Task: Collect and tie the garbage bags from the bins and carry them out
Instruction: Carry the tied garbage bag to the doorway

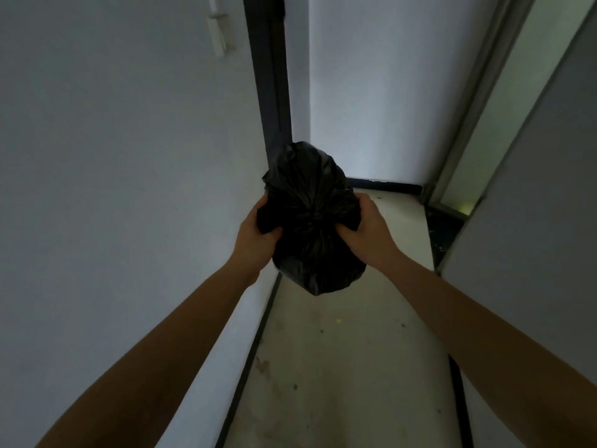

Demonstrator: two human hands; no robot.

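Note:
A full black garbage bag (311, 218) hangs in the air in front of me, above the floor of a narrow corridor. Its plastic gathers into a bunch at the middle, facing me. My left hand (255, 234) grips a fold of the bag on its left side. On the opposite side, my right hand (365, 231) grips another fold. Both arms are stretched forward. The bottom of the bag is clear of the floor.
A pale wall (113, 189) runs close on my left, with a dark door frame (269, 76) just beyond the bag. The stained light floor (336, 367) leads ahead to a white wall. On the right stand a grey panel (533, 205) and a frosted glass door (491, 124).

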